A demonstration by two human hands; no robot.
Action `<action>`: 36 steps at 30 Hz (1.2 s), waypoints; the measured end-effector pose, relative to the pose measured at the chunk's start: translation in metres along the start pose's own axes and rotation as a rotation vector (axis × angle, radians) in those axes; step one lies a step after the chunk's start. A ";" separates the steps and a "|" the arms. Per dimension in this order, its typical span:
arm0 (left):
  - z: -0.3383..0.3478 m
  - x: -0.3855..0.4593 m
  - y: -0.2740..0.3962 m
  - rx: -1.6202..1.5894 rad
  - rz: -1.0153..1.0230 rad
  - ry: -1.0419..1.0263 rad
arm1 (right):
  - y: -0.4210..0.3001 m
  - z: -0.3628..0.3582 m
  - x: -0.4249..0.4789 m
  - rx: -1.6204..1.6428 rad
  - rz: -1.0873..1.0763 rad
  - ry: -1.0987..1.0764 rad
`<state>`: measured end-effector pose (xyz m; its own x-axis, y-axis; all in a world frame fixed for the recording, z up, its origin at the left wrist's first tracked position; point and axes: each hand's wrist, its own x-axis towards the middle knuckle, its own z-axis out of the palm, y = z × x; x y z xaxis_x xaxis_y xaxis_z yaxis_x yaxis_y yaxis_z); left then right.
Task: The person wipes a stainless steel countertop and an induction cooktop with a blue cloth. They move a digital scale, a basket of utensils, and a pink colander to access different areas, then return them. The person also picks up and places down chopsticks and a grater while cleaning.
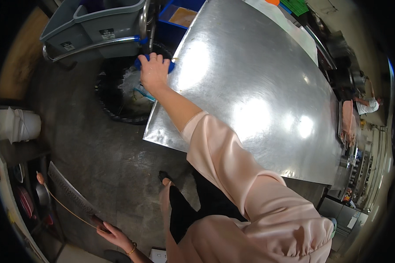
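At the lower left, my left hand (114, 235) is closed on the dark handle of a long knife (73, 194) with a broad, patterned blade. The same hand holds a thin wooden skewer (63, 206) with a small pinkish-brown piece of food (40, 178) on its tip. My right hand (154, 73) reaches out over the near left edge of the stainless-steel table (223, 85), fingers bent over a blue cloth or sponge (171, 67). Beneath it stands a round bin with a black liner (113, 98), holding clear plastic and scraps.
Grey tubs (108, 19) sit on a metal-framed cart at the top left, beside a blue crate (171, 28). White buckets (26, 125) and a shelf with bowls line the left side. A person in a white top (368, 106) stands at the far right near cooking equipment.
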<state>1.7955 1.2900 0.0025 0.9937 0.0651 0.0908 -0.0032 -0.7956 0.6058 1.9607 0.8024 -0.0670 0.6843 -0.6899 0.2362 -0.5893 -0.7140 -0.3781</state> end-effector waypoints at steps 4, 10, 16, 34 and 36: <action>-0.003 0.014 -0.015 -0.114 0.068 0.093 | 0.008 -0.048 -0.008 0.413 -0.051 0.297; 0.004 0.039 -0.025 -0.134 0.008 0.080 | 0.208 -0.155 -0.126 -0.142 0.247 0.361; -0.006 0.028 -0.085 -0.004 0.028 0.081 | 0.093 -0.098 -0.151 -0.088 -0.265 -0.107; -0.011 0.028 -0.106 -0.004 -0.211 -0.025 | 0.146 -0.080 -0.086 -0.349 0.159 0.279; 0.000 0.029 -0.091 -0.116 0.032 0.084 | 0.093 -0.055 -0.108 -0.339 0.138 0.227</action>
<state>1.8251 1.3640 -0.0497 0.9801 0.0950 0.1741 -0.0522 -0.7231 0.6887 1.8083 0.8041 -0.0789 0.4998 -0.7635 0.4090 -0.8024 -0.5860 -0.1133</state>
